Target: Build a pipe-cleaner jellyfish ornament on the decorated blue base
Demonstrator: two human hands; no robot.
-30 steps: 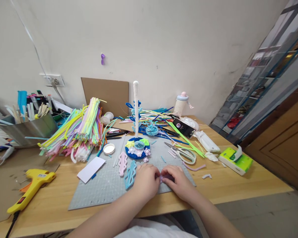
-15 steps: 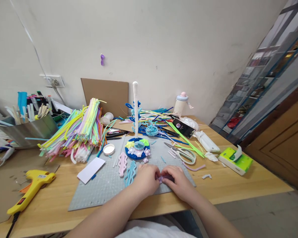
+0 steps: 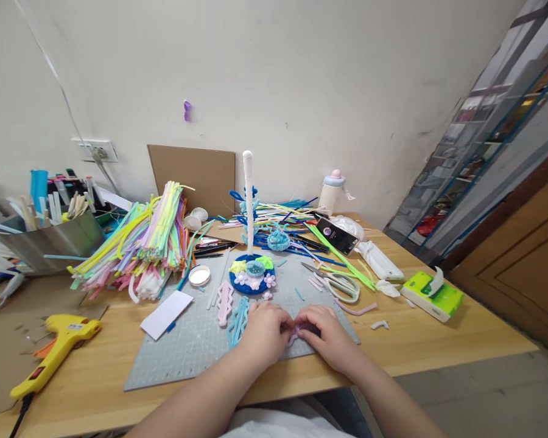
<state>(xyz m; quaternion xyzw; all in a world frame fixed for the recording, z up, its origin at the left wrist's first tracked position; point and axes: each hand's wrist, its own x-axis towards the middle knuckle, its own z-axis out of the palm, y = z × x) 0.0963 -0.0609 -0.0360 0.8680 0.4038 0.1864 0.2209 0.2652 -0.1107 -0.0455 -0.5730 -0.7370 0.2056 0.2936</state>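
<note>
My left hand (image 3: 268,328) and my right hand (image 3: 325,331) meet low over the front of the grey cutting mat (image 3: 178,359). Between their closed fingertips is a small bent piece of lilac pipe cleaner (image 3: 293,336), partly hidden by the fingers. Just beyond my hands stands a round dark blue base (image 3: 251,289) carrying fuzzy flowers and a tall white post (image 3: 248,201). Left of my left hand lie a zigzag pink pipe-cleaner piece (image 3: 224,304) and a light blue one (image 3: 240,319).
Scissors (image 3: 342,287) lie right of the base, near a phone (image 3: 338,236) and a green tissue pack (image 3: 433,294). A large pipe-cleaner bundle (image 3: 164,231) lies at left, behind a white card (image 3: 167,313). A yellow glue gun (image 3: 57,350) rests far left.
More of the lilac pipe cleaner shows below my fingertips than before. My hands stay in nearly the same place, and the view has shifted very slightly.
</note>
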